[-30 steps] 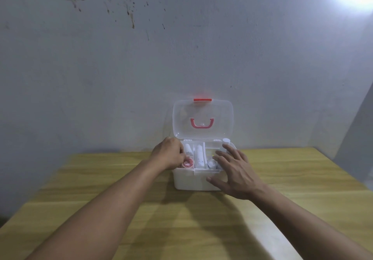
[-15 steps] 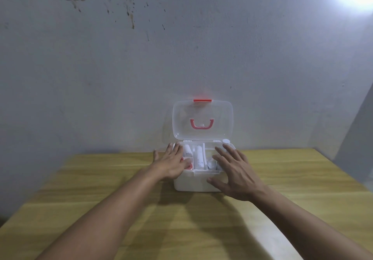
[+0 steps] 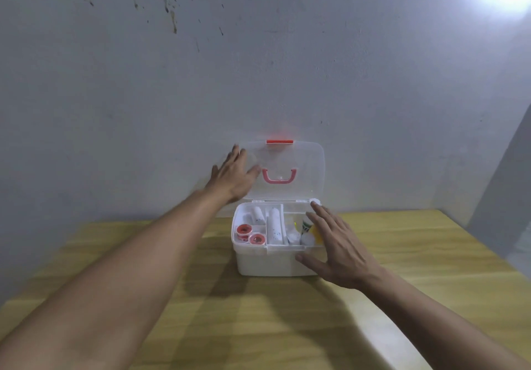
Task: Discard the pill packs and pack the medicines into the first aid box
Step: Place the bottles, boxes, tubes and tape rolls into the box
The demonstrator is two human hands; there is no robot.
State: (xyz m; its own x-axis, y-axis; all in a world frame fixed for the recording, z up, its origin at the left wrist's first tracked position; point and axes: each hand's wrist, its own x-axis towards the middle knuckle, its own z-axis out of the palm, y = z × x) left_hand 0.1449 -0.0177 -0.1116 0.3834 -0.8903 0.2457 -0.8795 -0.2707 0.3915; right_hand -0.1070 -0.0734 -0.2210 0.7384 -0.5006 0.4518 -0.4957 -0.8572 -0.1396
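A white first aid box (image 3: 267, 263) stands open on the wooden table, against the wall. Its clear lid (image 3: 304, 174) stands upright, with a red latch on top and a pink handle. Inside the tray lie two red tape rolls (image 3: 250, 234), white bandage rolls (image 3: 274, 224) and small bottles (image 3: 307, 230). My left hand (image 3: 234, 177) reaches up with fingers spread at the lid's left edge; contact is unclear. My right hand (image 3: 337, 247) rests open on the box's right front corner, thumb against the front wall. No pill packs are visible.
The wooden table (image 3: 258, 312) runs toward me and to both sides of the box. A stained grey wall (image 3: 258, 68) stands right behind the lid. A bright lamp glares at the top right.
My left hand has left the tray's left compartment and risen to the lid's left edge, uncovering the tape rolls. My right hand has stayed at the box's right corner.
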